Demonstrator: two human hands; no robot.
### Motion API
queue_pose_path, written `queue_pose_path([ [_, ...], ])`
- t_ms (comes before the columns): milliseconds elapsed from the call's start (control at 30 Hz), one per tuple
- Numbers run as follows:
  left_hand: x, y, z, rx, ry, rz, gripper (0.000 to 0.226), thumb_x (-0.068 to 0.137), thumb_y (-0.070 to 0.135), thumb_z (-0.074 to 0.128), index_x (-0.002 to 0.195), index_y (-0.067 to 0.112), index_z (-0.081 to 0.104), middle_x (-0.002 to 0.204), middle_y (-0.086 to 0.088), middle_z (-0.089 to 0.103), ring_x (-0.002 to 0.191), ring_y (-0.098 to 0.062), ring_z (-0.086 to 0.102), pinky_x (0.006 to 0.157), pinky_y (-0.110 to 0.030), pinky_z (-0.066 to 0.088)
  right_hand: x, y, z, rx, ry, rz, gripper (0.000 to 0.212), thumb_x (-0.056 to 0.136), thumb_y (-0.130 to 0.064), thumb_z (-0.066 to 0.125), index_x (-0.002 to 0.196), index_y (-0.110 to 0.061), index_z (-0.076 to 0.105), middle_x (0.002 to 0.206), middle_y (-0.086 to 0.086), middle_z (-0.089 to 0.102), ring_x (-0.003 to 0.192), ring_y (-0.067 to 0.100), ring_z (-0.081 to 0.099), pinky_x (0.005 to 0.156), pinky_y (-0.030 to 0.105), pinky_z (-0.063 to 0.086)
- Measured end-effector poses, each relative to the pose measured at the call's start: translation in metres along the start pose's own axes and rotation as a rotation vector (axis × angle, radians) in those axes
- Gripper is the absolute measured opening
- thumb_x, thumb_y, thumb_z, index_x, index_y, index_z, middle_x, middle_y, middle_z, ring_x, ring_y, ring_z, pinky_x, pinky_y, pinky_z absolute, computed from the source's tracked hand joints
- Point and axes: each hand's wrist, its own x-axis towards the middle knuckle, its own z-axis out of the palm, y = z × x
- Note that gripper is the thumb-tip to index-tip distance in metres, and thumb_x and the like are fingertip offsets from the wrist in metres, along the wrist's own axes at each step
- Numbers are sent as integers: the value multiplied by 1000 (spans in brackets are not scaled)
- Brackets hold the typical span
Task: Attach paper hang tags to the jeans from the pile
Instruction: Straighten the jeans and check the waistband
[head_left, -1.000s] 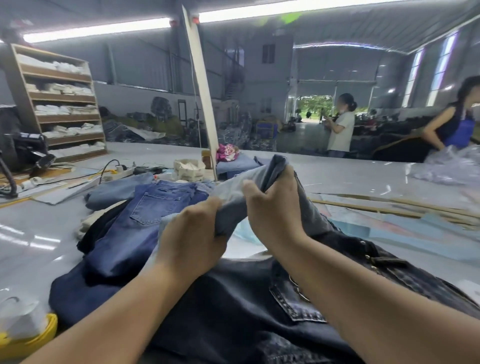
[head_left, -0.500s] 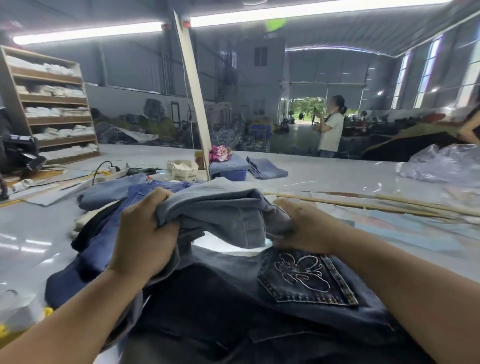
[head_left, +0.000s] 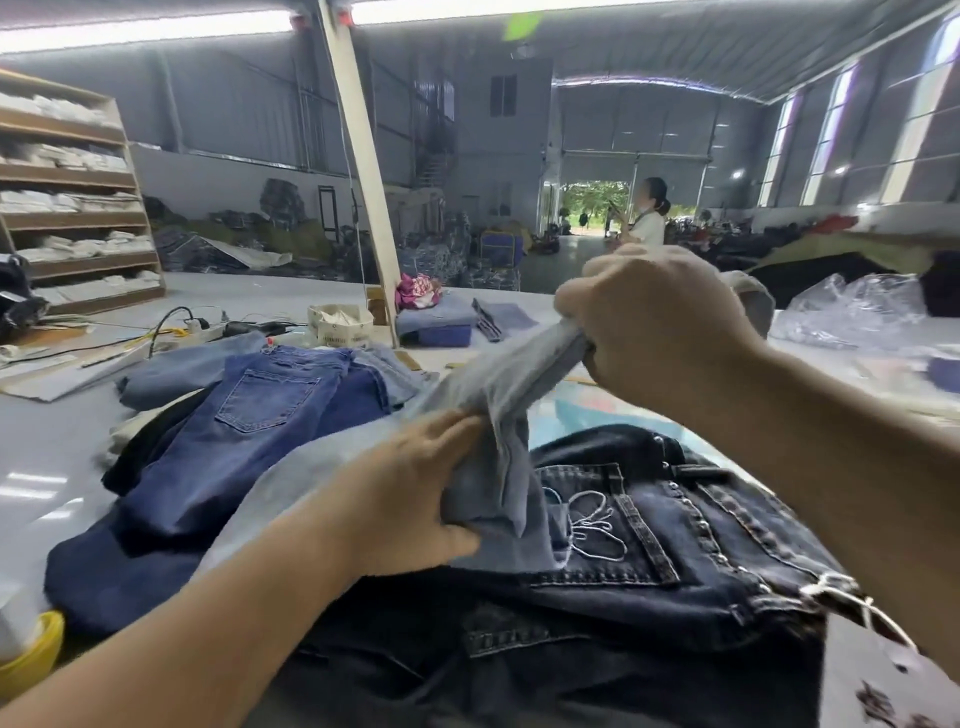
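Grey counter (head_left: 62, 447) runs wide across the view, glossy, carrying a heap of denim. Nearest the camera: dark jeans (head_left: 649, 587), back pocket up, pale looped stitching on the pocket. Left of them, mid-blue jeans (head_left: 244, 431) lie flat over darker folded pairs, pocket showing.

Pale blue jeans (head_left: 498, 395) are held above the pile, stretched between both hands, one end draped down over the dark pair. Left hand (head_left: 410, 499) grips the lower bunched part, fingers curled round the cloth, low over the pile. Right hand (head_left: 654, 327) is a closed fist round the upper end, raised higher and farther out.

Farther back on the counter: a small white basket (head_left: 340, 325), a power strip (head_left: 208, 328) with cables, crumpled clear plastic (head_left: 857, 312) at right. Yellow bowl (head_left: 31, 660) at the near left edge. Wooden shelves (head_left: 78, 218) with white folded stacks stand at left.
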Motion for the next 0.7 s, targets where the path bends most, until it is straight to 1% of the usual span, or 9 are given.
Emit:
queue_pose_path([
  [100, 5, 4, 9, -127, -88, -1, 73, 57, 39, 83, 126, 27, 59, 109, 11, 67, 110, -13, 35, 65, 15, 18, -25, -5, 1, -17, -293, 15, 20, 81, -10, 56, 77, -27, 45, 76, -3, 53, 64, 20, 47, 50, 24, 30],
  [200, 10, 1, 23, -239, -242, -71, 76, 73, 39, 72, 141, 41, 39, 130, 17, 55, 107, -8, 55, 66, 5, 30, -63, -13, 17, 111, -442, 53, 17, 83, -16, 54, 87, -28, 43, 83, -3, 53, 72, 23, 52, 51, 27, 36],
  [267, 12, -1, 30, -287, -268, -78, 74, 71, 42, 72, 138, 42, 39, 125, 21, 53, 107, -7, 57, 69, 0, 32, -85, -17, 30, 216, -562, 59, 22, 84, -27, 56, 103, -28, 45, 99, -2, 54, 93, 23, 55, 72, 35, 49],
  [333, 9, 0, 32, -301, -319, -77, 79, 66, 44, 73, 135, 44, 35, 110, 30, 48, 92, 2, 51, 68, 2, 33, -99, -15, 35, 267, -760, 90, 53, 82, -37, 57, 131, -32, 37, 123, -1, 48, 116, 25, 46, 97, 43, 44],
  [400, 6, -1, 34, -276, -340, -50, 82, 65, 43, 73, 137, 42, 34, 116, 27, 50, 94, -3, 56, 74, -7, 41, -106, -13, 32, 343, -858, 141, 76, 83, -38, 54, 147, -42, 15, 142, -3, 38, 130, 27, 38, 109, 46, 35],
  [467, 5, 2, 32, -163, -232, -4, 70, 70, 39, 69, 135, 35, 41, 123, 12, 58, 101, -19, 64, 75, -24, 45, -110, -12, 31, 408, -833, 167, 80, 85, -29, 48, 151, -46, 7, 152, -7, 34, 135, 25, 38, 109, 43, 37],
  [567, 7, 0, 24, -52, -45, 39, 48, 72, 25, 68, 115, 35, 50, 98, 3, 71, 84, -28, 69, 63, -31, 50, -106, -4, 23, 322, -617, 163, 79, 80, -14, 44, 150, -45, 25, 145, -16, 45, 122, 20, 52, 89, 34, 50],
  [633, 9, -9, 9, -277, 19, -60, 33, 69, 20, 68, 94, 34, 52, 70, 7, 67, 61, -19, 64, 54, -29, 47, -107, 6, 20, 284, -521, 146, 73, 77, -11, 45, 134, -55, 41, 126, -20, 55, 110, 18, 55, 76, 32, 48],
  [700, 12, -15, -3, -568, 19, -106, 12, 72, 29, 67, 76, 31, 56, 60, 11, 58, 54, -5, 50, 51, -28, 41, -112, 13, 17, 416, -587, 169, 73, 74, -9, 48, 106, -74, 42, 106, -22, 54, 106, 17, 53, 72, 30, 43],
])
